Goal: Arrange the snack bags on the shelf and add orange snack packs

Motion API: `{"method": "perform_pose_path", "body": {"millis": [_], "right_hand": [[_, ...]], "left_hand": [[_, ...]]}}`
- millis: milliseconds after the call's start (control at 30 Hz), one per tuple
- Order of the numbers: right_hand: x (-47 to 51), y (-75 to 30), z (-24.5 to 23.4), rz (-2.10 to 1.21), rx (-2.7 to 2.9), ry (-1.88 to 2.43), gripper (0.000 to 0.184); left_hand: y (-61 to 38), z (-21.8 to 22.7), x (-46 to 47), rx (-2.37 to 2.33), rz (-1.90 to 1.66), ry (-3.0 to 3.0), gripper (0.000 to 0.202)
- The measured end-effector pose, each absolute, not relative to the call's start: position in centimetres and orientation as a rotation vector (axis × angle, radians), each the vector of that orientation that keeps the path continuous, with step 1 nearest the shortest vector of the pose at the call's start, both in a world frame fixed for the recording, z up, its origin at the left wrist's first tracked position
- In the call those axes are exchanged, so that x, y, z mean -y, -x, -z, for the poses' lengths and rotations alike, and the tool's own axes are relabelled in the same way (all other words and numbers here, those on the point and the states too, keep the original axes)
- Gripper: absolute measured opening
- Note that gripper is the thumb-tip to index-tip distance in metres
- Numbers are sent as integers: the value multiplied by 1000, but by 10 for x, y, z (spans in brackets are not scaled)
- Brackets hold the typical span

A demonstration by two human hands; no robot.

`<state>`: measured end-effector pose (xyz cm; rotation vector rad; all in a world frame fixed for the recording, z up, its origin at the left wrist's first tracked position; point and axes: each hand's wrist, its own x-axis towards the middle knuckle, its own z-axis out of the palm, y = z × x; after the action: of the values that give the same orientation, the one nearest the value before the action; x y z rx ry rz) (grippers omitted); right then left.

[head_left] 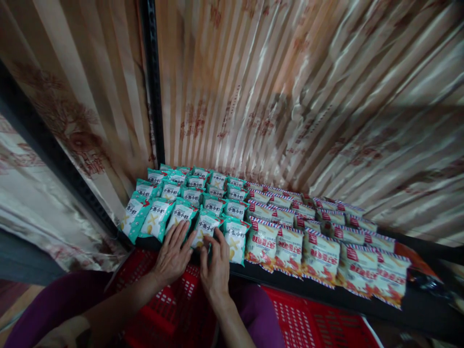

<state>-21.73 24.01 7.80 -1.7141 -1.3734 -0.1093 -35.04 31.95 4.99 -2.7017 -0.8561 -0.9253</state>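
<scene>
Rows of teal-and-white snack bags (156, 220) stand on the left part of a dark shelf. My left hand (174, 252) lies with fingers outstretched against the lower front of a teal snack bag (182, 212) in the front row. Just right of it, my right hand (216, 263) touches the lower part of the neighbouring teal snack bag (207, 223), its fingers bent and apart. That bag's lower edge is partly hidden by my fingers. Another teal bag (235, 241) stands beside my right hand.
Rows of cream snack bags with striped edges (321, 253) fill the shelf (290, 285) rightward. Red perforated baskets (166, 309) sit below the shelf edge. A patterned curtain (232, 106) hangs behind, with a dark upright post (152, 87). An orange package (416, 261) lies far right.
</scene>
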Motion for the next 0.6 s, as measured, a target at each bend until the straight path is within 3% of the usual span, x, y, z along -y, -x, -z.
{"method": "perform_pose_path", "body": {"millis": [267,600], "right_hand": [[-251,218,-82,139,1398,1743,24],[-242,216,-76,74,1396,1696,29]], "left_hand": [[347,-44,-320,806,1028,2633,56],[341,-43,-316,753,1139,2626,43]]}}
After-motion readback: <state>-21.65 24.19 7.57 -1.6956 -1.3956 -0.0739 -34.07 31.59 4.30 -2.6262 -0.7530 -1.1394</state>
